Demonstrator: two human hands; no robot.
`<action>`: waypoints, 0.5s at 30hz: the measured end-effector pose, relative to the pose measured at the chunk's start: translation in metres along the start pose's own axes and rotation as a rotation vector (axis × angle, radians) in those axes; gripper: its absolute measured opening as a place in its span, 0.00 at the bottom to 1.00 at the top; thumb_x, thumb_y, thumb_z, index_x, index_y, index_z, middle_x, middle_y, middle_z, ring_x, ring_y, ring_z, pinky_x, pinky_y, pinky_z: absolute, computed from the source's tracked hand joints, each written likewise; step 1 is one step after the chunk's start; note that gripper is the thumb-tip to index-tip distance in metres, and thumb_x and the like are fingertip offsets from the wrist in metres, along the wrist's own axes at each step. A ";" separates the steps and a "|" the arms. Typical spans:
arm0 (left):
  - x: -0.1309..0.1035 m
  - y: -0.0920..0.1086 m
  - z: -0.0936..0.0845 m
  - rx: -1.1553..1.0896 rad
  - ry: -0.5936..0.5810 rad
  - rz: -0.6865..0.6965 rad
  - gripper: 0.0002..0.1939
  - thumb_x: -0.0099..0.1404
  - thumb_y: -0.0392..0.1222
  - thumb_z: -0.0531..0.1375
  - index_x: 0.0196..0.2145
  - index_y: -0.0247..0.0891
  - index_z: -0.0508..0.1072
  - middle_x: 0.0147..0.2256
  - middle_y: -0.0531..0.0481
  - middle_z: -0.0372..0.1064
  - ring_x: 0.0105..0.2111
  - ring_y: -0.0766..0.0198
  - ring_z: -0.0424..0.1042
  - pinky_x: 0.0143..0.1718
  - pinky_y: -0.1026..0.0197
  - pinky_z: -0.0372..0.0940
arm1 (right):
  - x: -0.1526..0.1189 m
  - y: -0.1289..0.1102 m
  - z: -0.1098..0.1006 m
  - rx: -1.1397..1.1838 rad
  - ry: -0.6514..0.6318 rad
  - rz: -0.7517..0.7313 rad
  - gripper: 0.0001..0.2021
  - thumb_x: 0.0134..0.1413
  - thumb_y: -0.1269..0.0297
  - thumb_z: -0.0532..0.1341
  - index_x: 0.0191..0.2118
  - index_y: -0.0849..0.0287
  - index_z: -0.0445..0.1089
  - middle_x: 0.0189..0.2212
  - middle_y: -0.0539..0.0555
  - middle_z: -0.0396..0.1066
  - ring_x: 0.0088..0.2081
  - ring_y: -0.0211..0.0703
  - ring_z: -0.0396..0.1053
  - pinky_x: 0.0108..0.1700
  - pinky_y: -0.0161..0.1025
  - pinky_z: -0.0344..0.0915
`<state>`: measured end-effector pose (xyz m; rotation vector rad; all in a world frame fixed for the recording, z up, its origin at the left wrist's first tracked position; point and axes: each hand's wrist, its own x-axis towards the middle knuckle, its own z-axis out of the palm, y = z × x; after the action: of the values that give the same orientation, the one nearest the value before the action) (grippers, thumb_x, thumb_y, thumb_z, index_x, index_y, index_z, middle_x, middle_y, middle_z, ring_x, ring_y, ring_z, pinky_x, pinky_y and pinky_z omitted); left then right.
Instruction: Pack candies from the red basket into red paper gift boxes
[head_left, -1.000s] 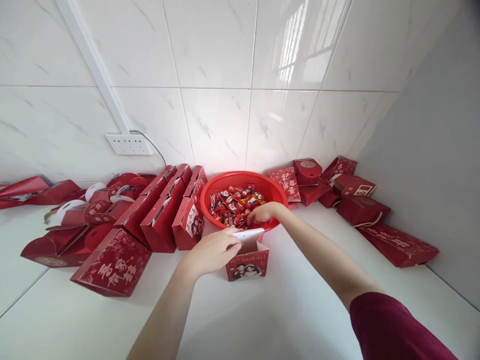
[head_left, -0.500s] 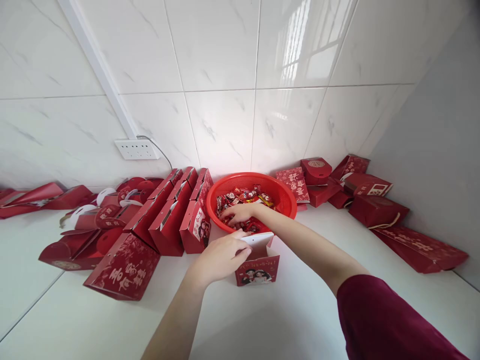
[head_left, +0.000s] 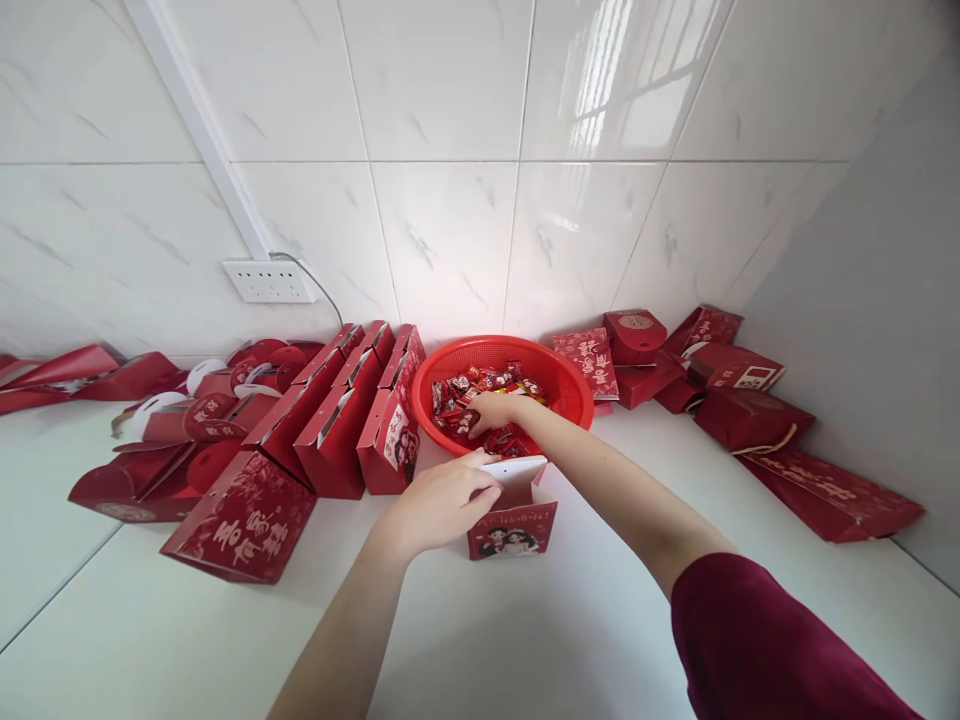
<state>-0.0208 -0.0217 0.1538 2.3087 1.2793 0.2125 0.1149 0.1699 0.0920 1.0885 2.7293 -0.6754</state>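
Observation:
A small red gift box [head_left: 513, 523] with a cartoon couple on its front stands open on the white counter. My left hand [head_left: 444, 501] grips its left top edge and white inner flap. Just behind it sits a round red plastic basket [head_left: 564, 372] holding several wrapped candies [head_left: 459, 388]. My right hand [head_left: 493, 410] reaches into the basket with its fingers curled down among the candies. Whether it has closed on any is hidden.
Three upright red boxes [head_left: 337, 425] lean in a row left of the basket, with a fallen box [head_left: 244, 519] and flat unfolded ones [head_left: 161, 440] further left. More red boxes [head_left: 731, 400] lie at the back right by the grey side wall. A wall socket [head_left: 268, 281] sits above.
My right hand has moved left and deeper across the candies in the basket. My left hand has stayed on the small box.

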 end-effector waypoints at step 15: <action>0.001 0.000 0.001 0.000 0.001 -0.004 0.20 0.71 0.46 0.46 0.24 0.37 0.66 0.38 0.52 0.65 0.28 0.66 0.66 0.28 0.62 0.53 | -0.112 -0.011 0.020 0.686 0.344 -0.070 0.25 0.61 0.44 0.54 0.44 0.61 0.77 0.40 0.55 0.78 0.42 0.50 0.74 0.46 0.40 0.67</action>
<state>-0.0200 -0.0209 0.1533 2.3059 1.2849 0.2125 0.1886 0.0844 0.1084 1.3310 2.8888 -1.6602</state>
